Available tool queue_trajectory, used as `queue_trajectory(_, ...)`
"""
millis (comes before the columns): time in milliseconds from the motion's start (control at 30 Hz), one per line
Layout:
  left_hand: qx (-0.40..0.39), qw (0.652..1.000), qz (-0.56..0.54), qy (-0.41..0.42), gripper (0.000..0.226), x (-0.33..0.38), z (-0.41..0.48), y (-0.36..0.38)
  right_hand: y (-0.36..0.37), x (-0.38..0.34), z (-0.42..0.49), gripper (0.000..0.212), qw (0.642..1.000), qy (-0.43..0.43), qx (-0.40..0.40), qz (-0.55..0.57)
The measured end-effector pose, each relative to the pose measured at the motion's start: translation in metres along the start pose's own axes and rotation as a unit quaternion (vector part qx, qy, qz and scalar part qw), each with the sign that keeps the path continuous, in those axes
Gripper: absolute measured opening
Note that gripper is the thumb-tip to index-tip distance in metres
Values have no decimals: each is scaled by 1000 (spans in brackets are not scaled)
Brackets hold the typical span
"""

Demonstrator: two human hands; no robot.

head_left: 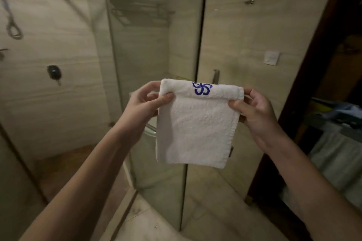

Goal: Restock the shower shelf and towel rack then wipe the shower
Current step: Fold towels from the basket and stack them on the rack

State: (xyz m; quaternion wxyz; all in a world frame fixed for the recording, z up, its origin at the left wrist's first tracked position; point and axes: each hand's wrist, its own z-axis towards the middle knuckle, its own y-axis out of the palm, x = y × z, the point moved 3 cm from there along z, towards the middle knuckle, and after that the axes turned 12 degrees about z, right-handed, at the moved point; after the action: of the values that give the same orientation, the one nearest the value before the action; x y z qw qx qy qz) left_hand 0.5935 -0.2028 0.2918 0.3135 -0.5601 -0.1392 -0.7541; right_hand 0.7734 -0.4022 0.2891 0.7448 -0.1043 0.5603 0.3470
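Note:
A small white towel [195, 125] with a blue embroidered mark near its folded top edge hangs in front of me. My left hand [145, 101] pinches its upper left corner, thumb on the front. My right hand [252, 107] pinches the upper right corner the same way. The towel hangs flat between them, at chest height before the glass shower enclosure. High on the wall behind the glass is a metal towel rack [141, 10] with a white item lying on its top left.
Glass shower panels [156, 162] with a dark vertical seam [199, 45] stand straight ahead. A shower valve [53, 73] and hose [11, 23] are on the left wall. A dark door frame [305, 76] and a cart with linens [337, 143] are at right.

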Motion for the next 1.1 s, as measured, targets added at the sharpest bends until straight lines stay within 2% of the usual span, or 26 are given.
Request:
queue_trajectory(100, -23, 1000, -2, -19, 19, -11, 24, 51, -51, 4, 19, 26, 999, 32, 34, 9)
queue_trajectory(267, -60, 997, -15, -39, 21, -21, 77, 123, -118, 36, 59, 32, 982, 127, 101, 99)
queue_trajectory(400, -86, 995, -32, -47, 19, -36, 129, 176, -156, 65, 85, 28, 972, 173, 134, 84)
queue_trajectory(533, -92, 994, -45, -40, 20, -64, 191, 216, -189, 81, 126, 28, 974, 144, 164, 67)
queue_trajectory(733, -37, 994, -99, -33, 25, -105, 306, 256, -225, 80, 235, 15, 982, 105, 155, -12)
queue_trajectory(933, -25, 994, -109, -14, 22, -126, 415, 277, -242, 88, 350, 19, 986, 91, 137, -26)
queue_trajectory(1100, 26, 993, -107, -49, 16, -146, 483, 285, -248, 104, 426, 20, 989, 90, 116, -17)
